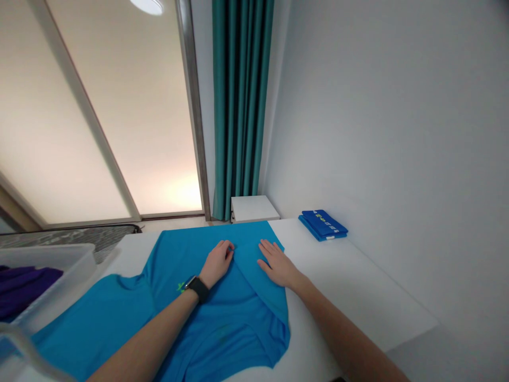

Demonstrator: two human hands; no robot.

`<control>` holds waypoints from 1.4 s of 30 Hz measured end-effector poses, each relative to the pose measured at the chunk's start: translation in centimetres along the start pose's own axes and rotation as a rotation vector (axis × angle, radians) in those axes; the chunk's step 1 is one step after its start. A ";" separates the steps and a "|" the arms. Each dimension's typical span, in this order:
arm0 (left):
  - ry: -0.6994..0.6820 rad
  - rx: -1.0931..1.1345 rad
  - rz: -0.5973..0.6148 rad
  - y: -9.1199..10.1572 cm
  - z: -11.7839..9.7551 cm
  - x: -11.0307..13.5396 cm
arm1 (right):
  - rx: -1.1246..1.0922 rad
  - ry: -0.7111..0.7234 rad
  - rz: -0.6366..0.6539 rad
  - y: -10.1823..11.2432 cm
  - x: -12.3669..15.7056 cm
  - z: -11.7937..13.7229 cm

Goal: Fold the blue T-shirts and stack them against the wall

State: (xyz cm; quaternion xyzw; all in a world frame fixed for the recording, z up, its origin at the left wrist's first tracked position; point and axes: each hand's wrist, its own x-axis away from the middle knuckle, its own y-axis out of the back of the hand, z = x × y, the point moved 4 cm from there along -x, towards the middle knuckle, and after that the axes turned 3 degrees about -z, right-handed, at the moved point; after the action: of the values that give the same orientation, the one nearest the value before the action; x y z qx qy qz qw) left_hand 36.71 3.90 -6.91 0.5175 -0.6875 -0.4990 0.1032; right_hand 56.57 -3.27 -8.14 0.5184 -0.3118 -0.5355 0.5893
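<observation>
A bright blue T-shirt (pixel 175 260) lies spread on a white table, its right side folded inward over the body. At the edge of that fold, my left hand (pixel 218 261) is closed, its fingertips pinching the cloth. A black-strapped watch (pixel 196 289) is on my left wrist, beside a small green print on the shirt. My right hand (pixel 277 263) rests flat on the folded part with its fingers stretched out. Toward the lower left one sleeve lies spread out, while the neckline and folded cloth bunch near the front.
A folded dark blue garment (pixel 324 224) lies on the white table (pixel 330 286) near the right wall. To the left stands a translucent bin (pixel 81 260) with purple cloth (pixel 29 286) inside. Behind the table are a white cabinet (pixel 254 207) and a green curtain (pixel 242 106).
</observation>
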 end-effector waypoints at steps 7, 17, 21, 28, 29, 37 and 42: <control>-0.046 -0.049 0.051 -0.1 -0.7 0.2 | -0.064 0.107 0.047 1.2 4.6 3.8; -0.080 -0.175 0.075 0.4 -2.0 0.6 | -0.043 0.147 0.082 1.8 8.9 5.3; -0.090 -0.212 0.076 0.2 -2.0 0.7 | -0.051 0.153 0.100 2.1 9.0 5.5; -0.083 -0.205 0.099 0.4 -1.9 0.3 | -0.105 0.050 0.128 2.0 8.4 5.0; -0.079 -0.210 0.100 0.6 -2.1 0.3 | -0.102 0.032 0.119 2.0 8.4 4.9; -0.265 -0.343 0.137 0.1 -5.8 4.5 | 0.057 0.012 0.109 1.0 9.5 4.8; -0.277 -0.321 0.214 -1.1 -5.1 6.9 | 0.103 0.034 0.055 0.6 10.1 4.8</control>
State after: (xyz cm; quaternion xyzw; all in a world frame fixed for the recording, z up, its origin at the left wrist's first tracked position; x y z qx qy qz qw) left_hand 37.70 -4.66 -7.94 0.3452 -0.6580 -0.6542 0.1410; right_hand 54.61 -14.27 -8.20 0.5484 -0.3431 -0.4934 0.5814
